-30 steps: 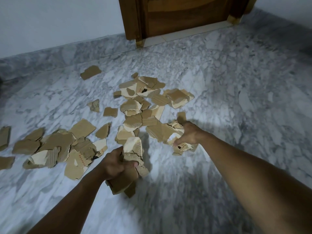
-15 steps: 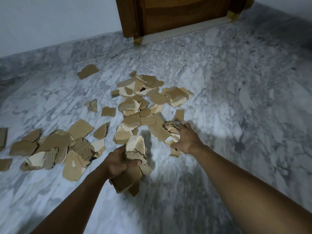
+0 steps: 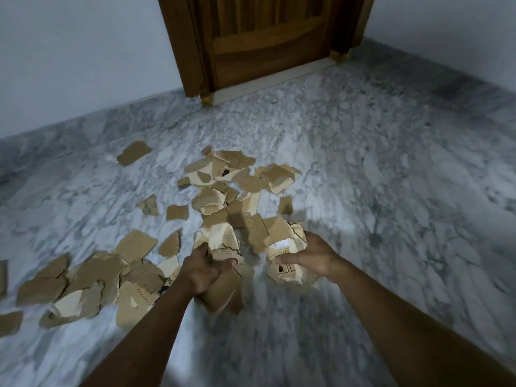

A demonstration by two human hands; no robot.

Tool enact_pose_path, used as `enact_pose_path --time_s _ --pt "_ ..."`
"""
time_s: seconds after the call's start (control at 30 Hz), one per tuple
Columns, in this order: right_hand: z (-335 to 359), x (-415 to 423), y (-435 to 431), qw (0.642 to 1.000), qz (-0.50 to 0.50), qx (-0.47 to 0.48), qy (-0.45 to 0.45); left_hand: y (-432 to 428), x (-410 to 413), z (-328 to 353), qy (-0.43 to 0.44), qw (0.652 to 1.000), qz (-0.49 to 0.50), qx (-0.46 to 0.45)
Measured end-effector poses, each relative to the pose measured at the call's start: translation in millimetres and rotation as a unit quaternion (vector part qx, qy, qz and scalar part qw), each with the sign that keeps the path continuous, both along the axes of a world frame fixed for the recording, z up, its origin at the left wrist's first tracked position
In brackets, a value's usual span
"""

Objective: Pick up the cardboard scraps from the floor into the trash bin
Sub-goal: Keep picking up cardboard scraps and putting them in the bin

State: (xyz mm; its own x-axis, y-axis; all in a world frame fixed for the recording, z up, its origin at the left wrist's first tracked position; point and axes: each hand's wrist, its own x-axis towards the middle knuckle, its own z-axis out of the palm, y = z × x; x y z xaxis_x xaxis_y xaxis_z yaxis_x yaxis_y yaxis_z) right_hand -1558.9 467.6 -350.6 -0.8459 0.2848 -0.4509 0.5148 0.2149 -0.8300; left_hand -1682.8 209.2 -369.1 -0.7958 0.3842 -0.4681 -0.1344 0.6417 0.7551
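Torn brown cardboard scraps lie scattered over the grey marble floor (image 3: 391, 219). My left hand (image 3: 202, 270) is shut on a thick bundle of scraps (image 3: 223, 291) held above the floor. My right hand (image 3: 310, 256) grips a second bunch of scraps (image 3: 287, 247) lifted just off the floor, close beside the left bundle. More scraps sit in a heap (image 3: 229, 174) beyond my hands and in a wide pile (image 3: 92, 277) at the left. No trash bin is in view.
A wooden door (image 3: 268, 40) in its frame stands at the far side, with pale walls on both sides. A lone scrap (image 3: 134, 152) lies apart near the left wall. Bare marble stretches to the right and in front of me.
My right hand closed on a bunch of scraps and lifted it toward me, nearer the left hand. The view tilted up, showing more of the door.
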Motion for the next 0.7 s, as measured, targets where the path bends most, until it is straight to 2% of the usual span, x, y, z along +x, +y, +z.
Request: enact_pose_path --time_s 0.17,0.27,0.37,0.53,0.7 --pt "36.8 22.0 -22.7 0.976 -0.097 -0.161 0.107 20.1 -6.8 3.8 0.019 0.999 -0.008 0.047" --pt "66.4 38.5 -23.5 0.960 -0.152 -0.209 0.106 60.0 8.1 35.6 -0.009 0.994 -0.067 0.084" --pt "101.3 66.0 -13.9 0.951 -0.220 -0.191 0.101 113.0 29.6 76.4 -0.042 0.982 -0.133 0.128" --pt "174.7 128.0 10.1 0.917 -0.300 -0.170 0.198 193.1 91.9 160.0 -0.110 0.947 -0.209 0.218" --pt "234.0 205.1 51.2 0.890 -0.364 -0.115 0.248 260.5 152.6 222.0 -0.129 0.906 -0.329 0.231"
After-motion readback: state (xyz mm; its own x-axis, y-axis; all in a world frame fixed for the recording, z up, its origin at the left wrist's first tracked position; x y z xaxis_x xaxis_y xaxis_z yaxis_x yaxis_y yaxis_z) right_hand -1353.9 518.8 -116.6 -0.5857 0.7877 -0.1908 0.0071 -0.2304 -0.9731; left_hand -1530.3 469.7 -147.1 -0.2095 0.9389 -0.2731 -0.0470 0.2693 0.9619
